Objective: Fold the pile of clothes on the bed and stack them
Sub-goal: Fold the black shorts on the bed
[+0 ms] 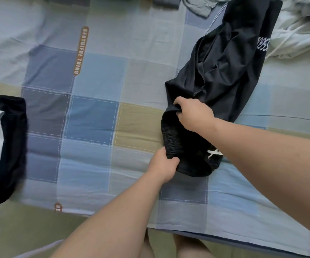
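A pair of black pants (230, 58) with white lettering lies stretched from the upper right of the bed down toward me. Its gathered elastic waistband (171, 135) is at the near end. My left hand (164, 165) grips the near corner of the waistband. My right hand (195, 113) grips the far corner of the same waistband. A stack of folded clothes (7, 146), black on top with white and grey beneath, sits at the left edge of the bed.
The bed carries a blue, grey and olive checked sheet (94, 118). Unfolded light grey and white garments (299, 28) lie crumpled at the top right, with more grey clothes (197, 4) along the top edge. My legs show below the bed's near edge.
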The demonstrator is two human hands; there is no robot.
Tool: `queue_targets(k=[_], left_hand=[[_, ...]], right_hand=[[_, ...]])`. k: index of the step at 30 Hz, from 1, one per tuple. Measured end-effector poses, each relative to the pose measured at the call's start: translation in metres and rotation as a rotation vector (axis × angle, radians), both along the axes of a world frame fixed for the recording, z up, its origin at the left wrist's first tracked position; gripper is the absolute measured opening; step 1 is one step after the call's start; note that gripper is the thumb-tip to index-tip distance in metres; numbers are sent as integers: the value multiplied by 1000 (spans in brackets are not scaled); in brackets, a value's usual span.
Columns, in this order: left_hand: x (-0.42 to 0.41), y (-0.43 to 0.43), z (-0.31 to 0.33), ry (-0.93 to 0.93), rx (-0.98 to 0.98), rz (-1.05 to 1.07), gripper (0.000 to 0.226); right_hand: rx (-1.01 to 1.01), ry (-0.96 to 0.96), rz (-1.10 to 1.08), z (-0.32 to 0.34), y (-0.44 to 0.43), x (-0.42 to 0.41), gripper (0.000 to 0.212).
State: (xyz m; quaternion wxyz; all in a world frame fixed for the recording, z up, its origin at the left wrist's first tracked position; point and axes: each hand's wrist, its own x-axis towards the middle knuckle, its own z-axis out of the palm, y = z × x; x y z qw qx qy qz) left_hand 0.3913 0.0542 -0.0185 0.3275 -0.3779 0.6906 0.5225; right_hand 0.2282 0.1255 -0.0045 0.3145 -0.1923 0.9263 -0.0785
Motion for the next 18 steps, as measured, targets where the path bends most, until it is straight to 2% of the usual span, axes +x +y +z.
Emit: queue_targets(k=[2, 6, 10, 15, 18], left_hand=[[1, -8, 20, -1, -107, -96, 6], [-11, -41, 79, -66, -229, -200, 23], [-38, -78, 170, 29, -328, -251, 22], [-64, -115, 302, 201, -221, -281, 33], [-67, -129, 374, 312, -105, -255, 28]], right_hand=[[-61, 2, -3, 25, 12, -1, 32], [-176, 54, 97, 101, 38, -8, 51], [-249, 117, 67, 195, 58, -19, 40], [-273, 167, -46, 338, 68, -13, 26], [-291, 191, -95, 414, 77, -1, 28]])
